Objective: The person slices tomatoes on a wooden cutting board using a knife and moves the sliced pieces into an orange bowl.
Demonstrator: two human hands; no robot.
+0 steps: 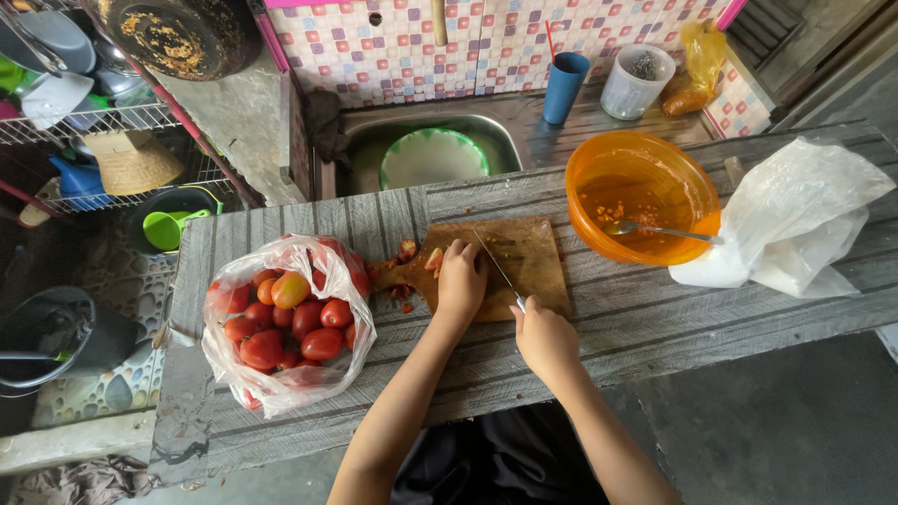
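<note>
The head camera looks down on one long grey wooden table (655,318) with stripes in its boards. Behind it is one steel sink (355,140) with one white plate with a green rim (432,157) lying in it. On the table's left end sits one clear thin plastic bag (281,383), open at the top and full of round red tomatoes (323,343); I can count about a dozen, and more may hide below. On the right end lies one crumpled white plastic bag (795,224), and next to it stands one big orange plastic bowl (645,159) with one metal spoon (655,229) and some wet red bits inside. In the middle is one brown wooden cutting board (533,266). The left hand (461,281) lies curled, fingers bent down, pressing on one small cut piece of tomato (433,259) at the board's left side. The right hand (544,339) is closed tight around the handle of one thin steel knife (496,264), and the blade lies across the board just beside the left fingers. A few tiny red scraps (398,292) lie by the board's left edge. I think the tomato piece is light, soft and squishy, with wet, slippery insides, so it should be held gently from the top with bent fingers, tips tucked away from the blade. Squeeze too hard and it would squash. Far back stand one blue plastic cup (566,89) and one clear plastic tub (636,82).
</note>
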